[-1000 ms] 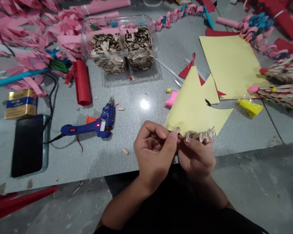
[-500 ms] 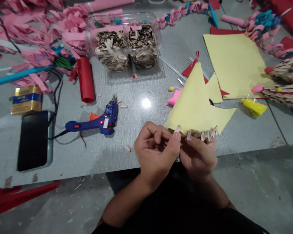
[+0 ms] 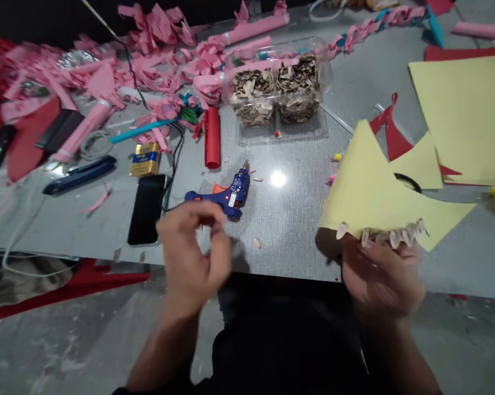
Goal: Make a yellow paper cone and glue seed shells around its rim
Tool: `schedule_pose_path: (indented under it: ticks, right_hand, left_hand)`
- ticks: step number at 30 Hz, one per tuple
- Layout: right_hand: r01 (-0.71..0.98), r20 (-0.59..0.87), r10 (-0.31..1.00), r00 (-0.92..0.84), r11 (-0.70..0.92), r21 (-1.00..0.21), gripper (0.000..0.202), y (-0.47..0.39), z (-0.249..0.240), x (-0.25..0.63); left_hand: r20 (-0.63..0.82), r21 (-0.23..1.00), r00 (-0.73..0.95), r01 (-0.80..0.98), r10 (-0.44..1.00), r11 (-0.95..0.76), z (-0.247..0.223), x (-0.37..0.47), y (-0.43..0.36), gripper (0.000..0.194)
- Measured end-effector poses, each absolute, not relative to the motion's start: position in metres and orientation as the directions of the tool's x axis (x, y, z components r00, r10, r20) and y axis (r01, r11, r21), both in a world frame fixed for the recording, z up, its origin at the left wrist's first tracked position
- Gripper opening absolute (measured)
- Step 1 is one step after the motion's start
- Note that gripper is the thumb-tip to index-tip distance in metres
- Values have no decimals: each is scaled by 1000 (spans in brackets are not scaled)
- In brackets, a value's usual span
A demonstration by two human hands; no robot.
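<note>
My right hand (image 3: 383,274) grips the lower edge of a yellow paper cone (image 3: 366,181), thumb in front and the other fingers behind it. A row of pale sunflower seed shells (image 3: 395,238) runs along that edge, with one shell (image 3: 342,230) apart at the left. My left hand (image 3: 193,252) is away from the cone, over the table's near edge. Its fingers are loosely curled, the thumb a little apart from the index finger, with nothing visible in them; motion blurs it. Just behind it lies a blue glue gun (image 3: 234,195), its handle partly covered by the hand.
A clear plastic box (image 3: 324,90) of seed shells stands behind. Left are a phone (image 3: 146,211), a gold-blue box (image 3: 145,159), a stapler (image 3: 80,174) and pink paper scraps (image 3: 161,24). A red paper roll (image 3: 212,137) lies near the box; yellow sheets (image 3: 465,115) are at right.
My left hand has left the cone's edge and moved left to the glue gun's handle. The single shell it pressed now sits on the edge. The view has swung left.
</note>
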State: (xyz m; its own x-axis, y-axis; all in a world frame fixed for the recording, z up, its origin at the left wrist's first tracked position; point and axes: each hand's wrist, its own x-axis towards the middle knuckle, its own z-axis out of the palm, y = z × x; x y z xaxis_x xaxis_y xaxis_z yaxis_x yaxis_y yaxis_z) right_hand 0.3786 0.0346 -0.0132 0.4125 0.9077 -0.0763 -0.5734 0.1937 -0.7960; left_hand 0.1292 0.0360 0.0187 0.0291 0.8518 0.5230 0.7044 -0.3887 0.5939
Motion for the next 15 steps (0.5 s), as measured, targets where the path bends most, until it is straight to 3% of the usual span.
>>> schedule_pose_path:
  ticks: [2, 4, 7, 10, 12, 15]
  right_hand:
    - [-586, -85, 921, 381, 170, -793, 56, 35, -15, 378]
    - [-567, -80, 933, 351, 144, -811, 54, 35, -16, 377]
    - [-517, -60, 947, 315, 119, -848, 53, 37, -18, 377]
    - [-517, -77, 959, 273, 79, -852, 55, 39, -17, 379]
    - [-549, -110, 960, 259, 52, -834, 58, 40, -15, 380]
    - [-608, -160, 955, 249, 26, -794, 57, 41, -14, 381]
  left_hand:
    - [307, 219, 228, 928, 924, -302, 29, 85, 51, 59]
    - [74, -14, 384, 923, 920, -384, 35, 58, 69, 65]
    - [-71, -120, 498, 856, 864, -503, 37, 48, 95, 60]
    - [-85, -205, 522, 824, 849, -528, 38, 54, 111, 44]
    - [-38, -207, 528, 826, 848, -524, 41, 60, 114, 34]
    - [150, -134, 533, 845, 833, -517, 45, 67, 108, 27]
